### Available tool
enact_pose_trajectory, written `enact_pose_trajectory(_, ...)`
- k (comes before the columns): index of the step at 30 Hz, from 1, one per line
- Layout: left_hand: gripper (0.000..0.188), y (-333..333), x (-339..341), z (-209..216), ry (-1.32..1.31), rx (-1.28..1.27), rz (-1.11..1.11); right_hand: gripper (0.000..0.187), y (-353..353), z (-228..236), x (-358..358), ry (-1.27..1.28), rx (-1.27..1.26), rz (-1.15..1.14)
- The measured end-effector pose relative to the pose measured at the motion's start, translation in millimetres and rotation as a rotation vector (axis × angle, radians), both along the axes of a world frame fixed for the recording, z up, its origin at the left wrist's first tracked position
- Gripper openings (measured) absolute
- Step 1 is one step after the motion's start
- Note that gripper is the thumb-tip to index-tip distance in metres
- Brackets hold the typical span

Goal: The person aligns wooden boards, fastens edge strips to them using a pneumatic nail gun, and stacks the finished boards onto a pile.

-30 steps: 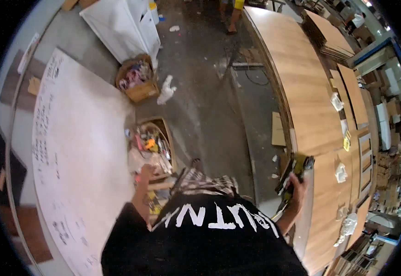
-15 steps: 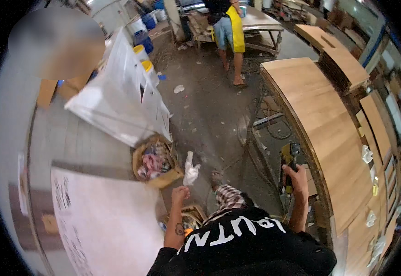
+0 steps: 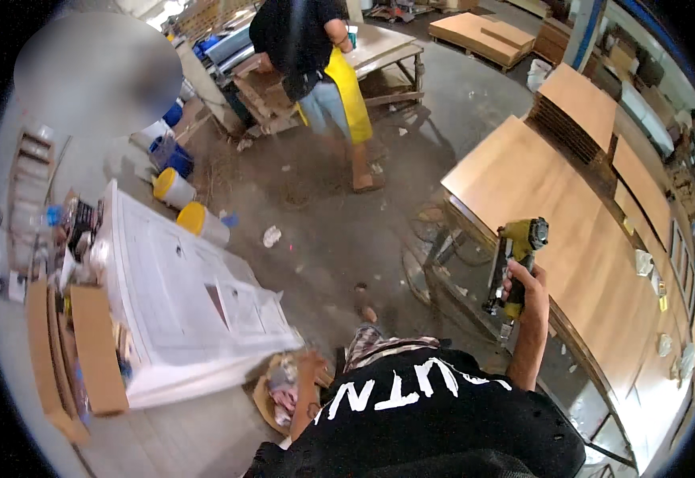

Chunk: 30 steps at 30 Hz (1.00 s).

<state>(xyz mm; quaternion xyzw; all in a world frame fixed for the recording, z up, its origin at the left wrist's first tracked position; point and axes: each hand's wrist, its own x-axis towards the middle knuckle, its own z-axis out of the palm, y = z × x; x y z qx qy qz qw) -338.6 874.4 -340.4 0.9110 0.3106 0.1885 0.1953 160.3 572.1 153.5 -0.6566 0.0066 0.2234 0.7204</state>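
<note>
My right hand (image 3: 528, 285) is wrapped round the grip of a yellow and black nail gun (image 3: 529, 233). The tool is raised upright beside the near edge of a wood-faced panel (image 3: 587, 255) on the long bench to my right. Down at my left side hangs my left hand (image 3: 311, 366), in front of a cardboard box (image 3: 262, 398) with pink and pale rags (image 3: 285, 398) in it. Its fingers are blurred, and nothing can be made out in them.
A white cabinet (image 3: 196, 319) lies at left, with yellow-lidded buckets (image 3: 174, 188) beyond it. Ahead, a person in a yellow apron (image 3: 351, 95) stands at a work table (image 3: 383, 49). Stacked boards (image 3: 579, 107) rest on the bench's far end. White scrap (image 3: 272, 236) lies on the floor.
My view has swung left and I have moved forward. The nail gun has risen from beside the bench to above its edge. The large pale sheet at left has left view.
</note>
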Motion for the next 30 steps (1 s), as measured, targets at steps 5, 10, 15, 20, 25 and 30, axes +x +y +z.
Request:
enact_pose_trajectory(5, 0.023, 189.7, 260.3, 143.5, -0.384, -1.255, 0.190, 0.021, 63.1, -28.6, 44.8, 0.044, 0.087, -0.255)
enact_pose_trajectory(10, 0.046, 277.9, 471.6, 306.1, -0.100, -0.973, -0.081, 0.020, 98.4, -31.4, 72.9, 0.155, 0.345, -0.392)
enact_pose_trajectory(15, 0.046, 265.1, 627.1, 350.5, -0.001, -0.991, -0.297, 0.020, 124.1, -45.8, 108.6, 0.192, 0.356, -0.545)
enact_pose_trajectory(20, 0.046, 243.9, 742.9, 362.4, 0.006, -1.190, -0.580, 0.021, 160.4, -41.5, 166.7, 0.143, 0.324, -0.653)
enact_pose_trajectory(25, 0.044, 213.7, 815.9, 388.1, 0.027, -1.330, -0.738, 0.018, 186.5, -35.6, 197.2, 0.153, 0.326, -0.793)
enact_pose_trajectory(30, 0.040, 212.4, 855.0, 398.5, 0.080, -1.360, -0.826, 0.016, 199.1, -37.7, 207.8, 0.110, 0.581, -0.779)
